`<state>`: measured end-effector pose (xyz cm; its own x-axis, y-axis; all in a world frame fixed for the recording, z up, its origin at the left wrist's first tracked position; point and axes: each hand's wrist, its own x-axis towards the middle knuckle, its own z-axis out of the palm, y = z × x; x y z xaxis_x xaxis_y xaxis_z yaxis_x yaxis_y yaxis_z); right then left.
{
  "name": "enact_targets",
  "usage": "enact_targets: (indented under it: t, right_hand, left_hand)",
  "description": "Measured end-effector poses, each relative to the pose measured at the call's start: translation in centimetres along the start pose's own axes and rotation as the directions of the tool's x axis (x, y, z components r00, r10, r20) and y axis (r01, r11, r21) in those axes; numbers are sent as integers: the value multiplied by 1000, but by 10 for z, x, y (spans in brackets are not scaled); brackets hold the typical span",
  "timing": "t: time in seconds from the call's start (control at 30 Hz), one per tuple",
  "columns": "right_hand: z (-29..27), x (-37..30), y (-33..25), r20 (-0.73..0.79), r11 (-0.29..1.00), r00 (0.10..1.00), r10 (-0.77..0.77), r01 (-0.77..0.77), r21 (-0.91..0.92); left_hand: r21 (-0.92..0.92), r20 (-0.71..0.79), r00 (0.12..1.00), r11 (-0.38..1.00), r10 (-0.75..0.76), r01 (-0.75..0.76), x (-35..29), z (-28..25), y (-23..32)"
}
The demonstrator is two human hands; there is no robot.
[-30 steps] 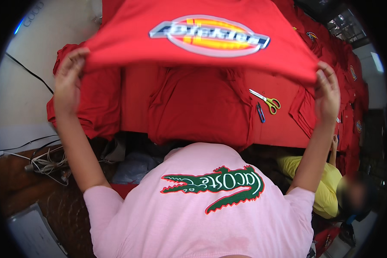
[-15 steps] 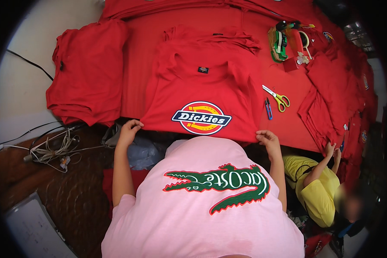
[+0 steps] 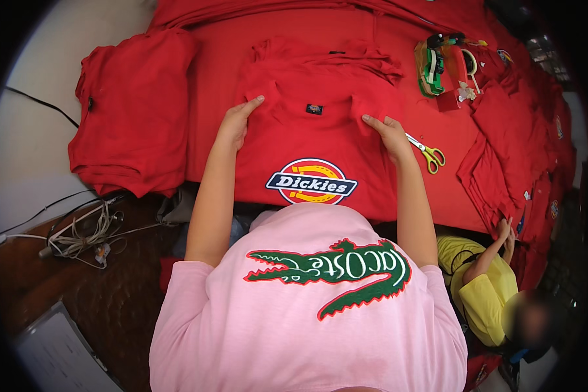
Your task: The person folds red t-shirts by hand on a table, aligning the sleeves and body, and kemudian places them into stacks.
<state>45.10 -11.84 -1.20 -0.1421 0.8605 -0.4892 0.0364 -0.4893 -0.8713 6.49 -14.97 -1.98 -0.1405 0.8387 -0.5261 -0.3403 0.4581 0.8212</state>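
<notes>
A red T-shirt [image 3: 307, 140] lies flat in front of me on the red-covered table. Its neckline faces away, and a large oval emblem [image 3: 311, 182] sits near the front edge. My left hand [image 3: 240, 122] grips the shirt by its left shoulder, thumb on top and fingers mostly hidden under the cloth. At the opposite shoulder, my right hand [image 3: 389, 135] pinches the fabric in the same way. More folded red shirts [image 3: 326, 55] lie just beyond the collar. Yellow-handled scissors [image 3: 430, 155] rest beside my right wrist.
Another stack of red shirts [image 3: 134, 111] stands at the left. A green tape dispenser [image 3: 431, 72] and a red box [image 3: 452, 78] sit at the far right. Nearby, a person in yellow [image 3: 482, 287] handles red cloth. Tangled cables [image 3: 88, 228] lie at the lower left.
Both hands have moved from the shirt's near corners up to its shoulders, by the neckline. The shirt stays nearly where it was. My right forearm now covers the blue cutter beside the scissors.
</notes>
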Motion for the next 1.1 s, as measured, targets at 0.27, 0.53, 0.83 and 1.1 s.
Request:
enact_targets:
  t: [0.27,0.53,0.83,1.1]
  right_hand:
    - [-22,52,-1,-67,938,998,12,12,347]
    - [-25,64,-8,-54,954,995,88,-69,291]
    - [-51,30,9,103,879,995,-15,-36,476]
    - [-55,-41,43,-59,985,992,111,-102,138]
  left_hand:
    - [-198,194,980,980,44,-5,52,-5,16]
    - [-223,280,954,959,-107,174,93,-24,26]
    - [982,-48,746,167,665,-86,40,4,66]
    - [398,891,420,150,172,-905,-3,190,-79]
